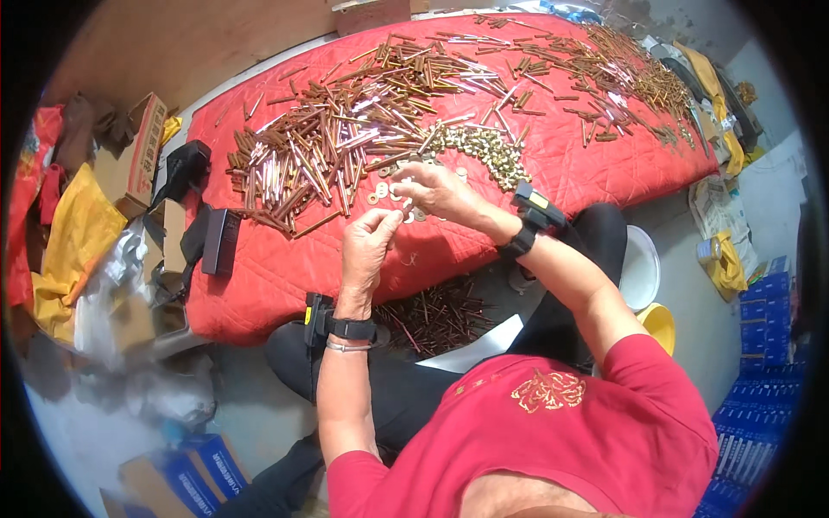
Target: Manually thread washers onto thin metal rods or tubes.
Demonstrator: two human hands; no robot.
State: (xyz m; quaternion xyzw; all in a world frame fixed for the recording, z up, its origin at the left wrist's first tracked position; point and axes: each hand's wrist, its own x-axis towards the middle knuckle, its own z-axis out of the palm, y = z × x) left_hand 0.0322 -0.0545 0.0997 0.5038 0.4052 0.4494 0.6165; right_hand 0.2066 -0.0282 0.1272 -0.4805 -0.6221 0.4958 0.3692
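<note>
My left hand (366, 246) is closed, thumb and forefinger pinched on a small piece I cannot make out. Just to its right, my right hand (442, 195) hovers with bent fingers apart, and nothing clearly shows in them. Both are above the near part of a red quilted cover (345, 269). Flat round washers (374, 198) lie around and partly behind the fingers. Beyond my right hand is a heap of small brass-coloured nuts (492, 157). A big pile of copper-coloured metal rods (324, 142) spreads behind my left hand.
More rods (613, 82) lie at the far right of the cover. A dark box (222, 243) stands at its left edge. Dark rods (432, 318) are heaped below, between my legs. White (641, 268) and yellow (659, 328) buckets stand right, near stacked blue boxes (764, 315).
</note>
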